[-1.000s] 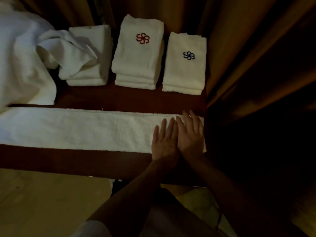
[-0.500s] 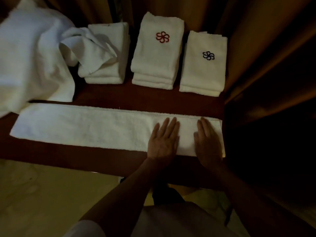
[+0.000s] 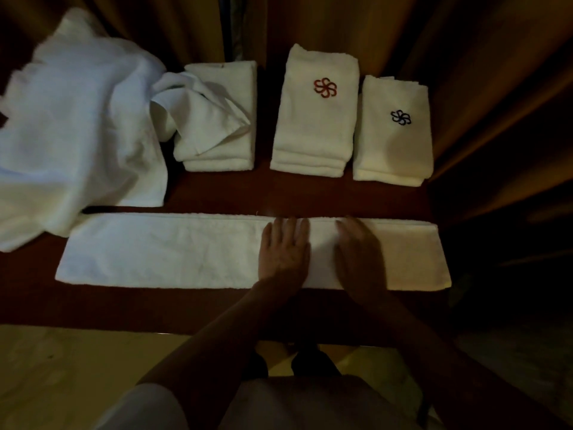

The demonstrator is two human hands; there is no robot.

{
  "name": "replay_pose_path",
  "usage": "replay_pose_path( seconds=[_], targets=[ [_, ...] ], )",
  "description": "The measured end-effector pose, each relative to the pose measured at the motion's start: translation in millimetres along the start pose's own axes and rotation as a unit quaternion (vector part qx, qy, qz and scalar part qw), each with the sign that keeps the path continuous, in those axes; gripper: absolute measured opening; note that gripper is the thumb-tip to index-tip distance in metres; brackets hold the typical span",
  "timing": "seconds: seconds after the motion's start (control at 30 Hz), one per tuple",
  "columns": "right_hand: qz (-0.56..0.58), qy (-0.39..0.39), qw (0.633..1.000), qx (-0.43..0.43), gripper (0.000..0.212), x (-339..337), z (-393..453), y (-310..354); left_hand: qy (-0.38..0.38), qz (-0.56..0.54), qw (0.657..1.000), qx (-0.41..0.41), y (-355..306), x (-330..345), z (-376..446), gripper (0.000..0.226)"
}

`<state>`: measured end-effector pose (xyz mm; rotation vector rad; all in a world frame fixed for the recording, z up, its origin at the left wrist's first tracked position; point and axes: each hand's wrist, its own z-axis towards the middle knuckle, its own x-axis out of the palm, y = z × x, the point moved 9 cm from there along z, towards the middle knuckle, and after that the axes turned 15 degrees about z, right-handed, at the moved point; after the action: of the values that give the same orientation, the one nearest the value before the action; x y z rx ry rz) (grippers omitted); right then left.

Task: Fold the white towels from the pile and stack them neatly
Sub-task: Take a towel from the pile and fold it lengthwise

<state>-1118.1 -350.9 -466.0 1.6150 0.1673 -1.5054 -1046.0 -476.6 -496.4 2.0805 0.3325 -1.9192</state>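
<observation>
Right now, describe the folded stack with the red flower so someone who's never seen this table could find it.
Start at the dark wooden table and look along its far edge, past the long towel strip under the hands. Three folded stacks stand there in a row; take the middle stack. It is the tallest-looking one and the only one with a red pinwheel flower; its right neighbour's flower is dark blue.

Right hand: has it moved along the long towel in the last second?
Yes. The right hand has slid leftward along the long towel, away from its right end, which is now uncovered.
</observation>
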Motion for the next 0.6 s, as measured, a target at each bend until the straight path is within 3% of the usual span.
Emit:
replay_pose_path(
  seconds=[0.13, 0.37, 0.6],
  targets=[
    [-0.035, 0.044, 0.998, 0.019, 0.057, 40.0, -9.8, 14.1, -0.030, 0.009, 0.999, 0.026, 17.0, -3.4, -2.0, 0.051],
    [-0.071, 0.076, 0.994, 0.040, 0.060, 33.9, -21.1, -5.0, -0.072, 0.003, 0.996, -0.047, 87.9, -9.2, 2.8, 0.043],
    [-0.072, 0.082, 0.991, 0.073, 0.060, 27.8, -25.7, -10.3, -0.125, 0.019, 0.990, -0.064, 121.8, -17.9, 4.2, 0.041]
  ],
)
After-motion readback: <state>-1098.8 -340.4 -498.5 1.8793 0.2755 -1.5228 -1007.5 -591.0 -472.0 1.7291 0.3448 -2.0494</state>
